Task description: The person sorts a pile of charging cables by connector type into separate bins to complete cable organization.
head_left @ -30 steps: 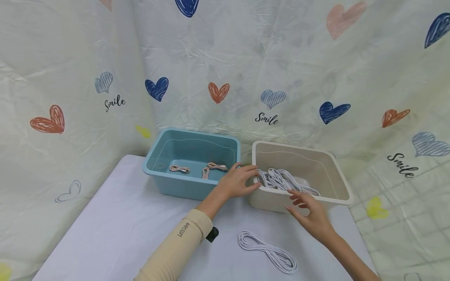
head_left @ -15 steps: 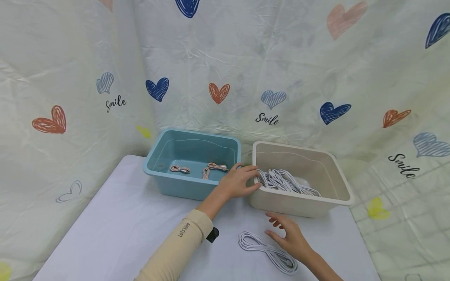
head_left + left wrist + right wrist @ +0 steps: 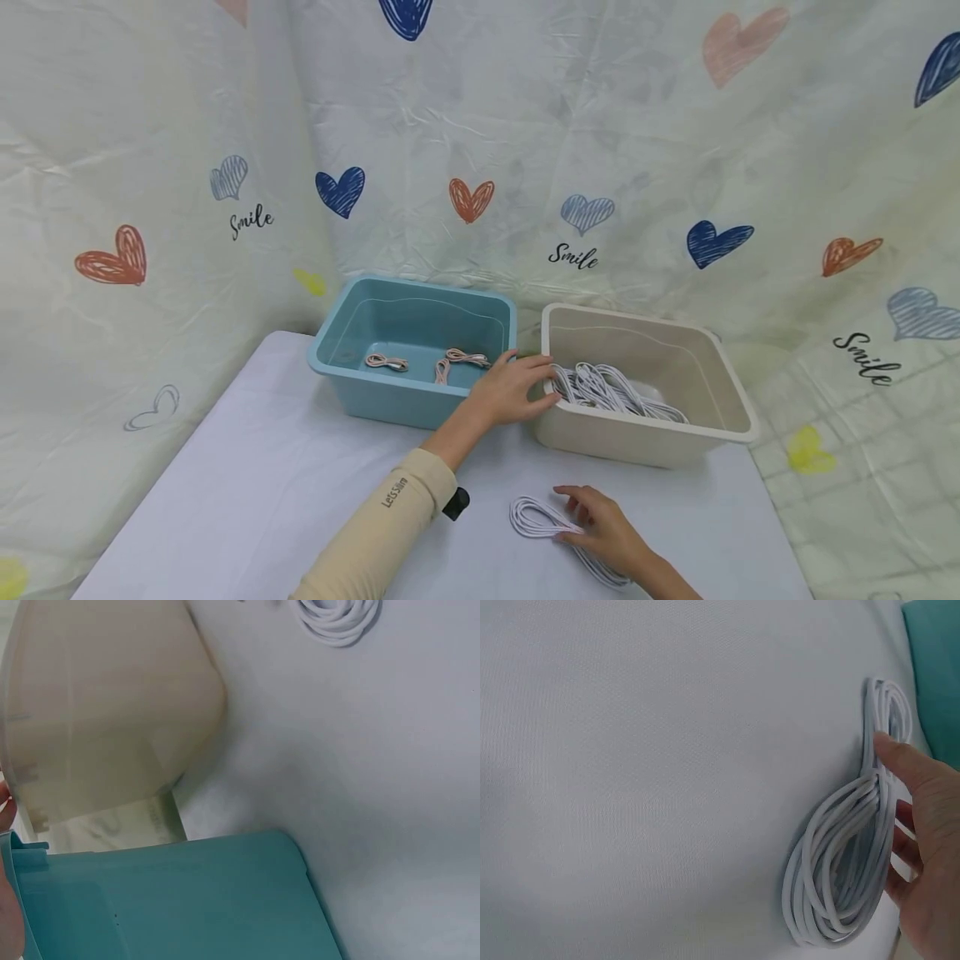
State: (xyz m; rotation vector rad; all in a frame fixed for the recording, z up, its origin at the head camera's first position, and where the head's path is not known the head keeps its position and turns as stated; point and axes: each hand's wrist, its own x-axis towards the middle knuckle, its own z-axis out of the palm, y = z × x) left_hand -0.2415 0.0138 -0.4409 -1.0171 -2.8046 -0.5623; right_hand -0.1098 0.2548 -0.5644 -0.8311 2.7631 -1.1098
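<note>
A white cable [image 3: 532,517], looped into a figure-eight bundle, lies on the white cloth. My right hand [image 3: 603,529] is right at it, thumb over its narrow middle and the other fingers loosely bent along its far side, with space between thumb and index finger. In the right wrist view the thumb [image 3: 904,757] overlaps the bundle [image 3: 836,877]. My left hand [image 3: 510,390] rests at the adjoining rims of the blue bin [image 3: 397,393] and the beige bin [image 3: 637,425], fingertips at the beige rim. The left wrist view catches only slivers of its fingers [image 3: 7,806].
Three small pinkish cable bundles [image 3: 387,362] lie inside the blue bin. Several white cable bundles [image 3: 607,387] are heaped in the left part of the beige bin. A heart-patterned curtain [image 3: 465,117] hangs close behind both bins.
My right hand has moved from the beige bin's front rim down and left to the white cable on the cloth. My left hand has stayed at the bin rims.
</note>
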